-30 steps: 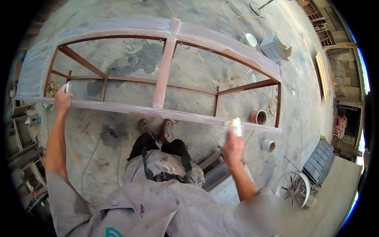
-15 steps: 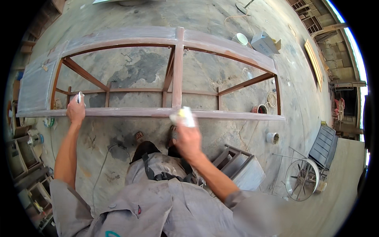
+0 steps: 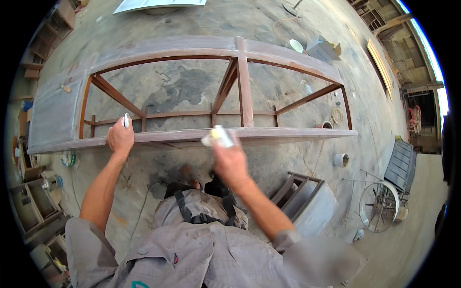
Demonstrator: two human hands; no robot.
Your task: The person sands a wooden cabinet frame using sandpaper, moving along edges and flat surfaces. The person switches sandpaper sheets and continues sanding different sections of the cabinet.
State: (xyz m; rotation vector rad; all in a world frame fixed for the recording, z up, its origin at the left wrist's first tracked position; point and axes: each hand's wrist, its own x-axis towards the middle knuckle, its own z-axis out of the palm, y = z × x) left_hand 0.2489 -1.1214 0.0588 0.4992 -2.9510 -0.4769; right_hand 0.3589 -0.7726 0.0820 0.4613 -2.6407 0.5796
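A long wooden frame (image 3: 244, 89) with whitish, dusty-looking surfaces stretches across in front of me; a solid panel (image 3: 54, 113) fills its left end. On the near rail (image 3: 288, 132) sits my left hand (image 3: 120, 138), fingers closed around a small white piece (image 3: 127, 120) whose kind I cannot make out. My right hand (image 3: 231, 163) is blurred by motion at the same rail, left of the middle post. It grips a white pad-like piece with a yellow patch (image 3: 221, 137). The underside of that piece is hidden.
A small wooden cabinet (image 3: 309, 204) lies right of my legs. Beyond it stand a white bucket (image 3: 341, 160) and a wheeled cart (image 3: 379, 206). Behind the frame are a cardboard box (image 3: 322, 50) and a pale bucket (image 3: 296, 46). Wooden drawers (image 3: 33, 204) line the left; a cable (image 3: 139, 216) trails nearby.
The view has shifted, so the frame appears farther right. My left hand sits farther right along the rail; my right hand has gone from right to left of the middle post. My feet have moved.
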